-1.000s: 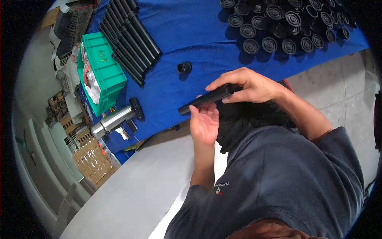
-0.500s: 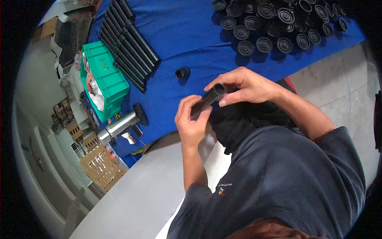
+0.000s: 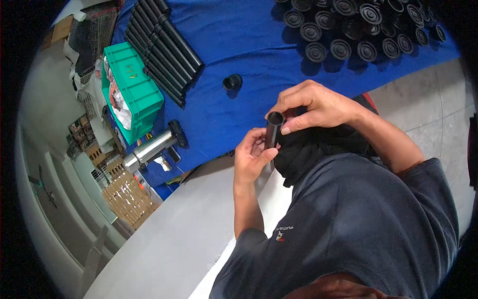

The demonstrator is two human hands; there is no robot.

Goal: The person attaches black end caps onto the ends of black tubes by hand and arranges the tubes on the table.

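A black tube (image 3: 273,133) is held between both hands in front of my body, its round hollow end facing up toward the camera. My left hand (image 3: 253,155) closes around its lower part with thumb and fingers. At the upper rim, my right hand (image 3: 313,107) grips the tube between thumb and fingertips. A small black cap-like part (image 3: 232,82) rests alone on the blue cloth (image 3: 254,40), beyond my hands. Several similar black tubes (image 3: 164,45) lie side by side to the left. Ribbed round black pieces (image 3: 340,50) stand grouped at the far right.
A green crate (image 3: 134,82) with papers and bags in it stands on the left of the cloth. Near it lie a steel flask (image 3: 152,148) with a black top and a dark phone-like object (image 3: 174,154). Slatted wooden pieces (image 3: 128,202) are farther left.
The tube has turned more upright, its open end more toward the camera. My left hand has shifted right and its fingers have curled. The view has moved slightly.
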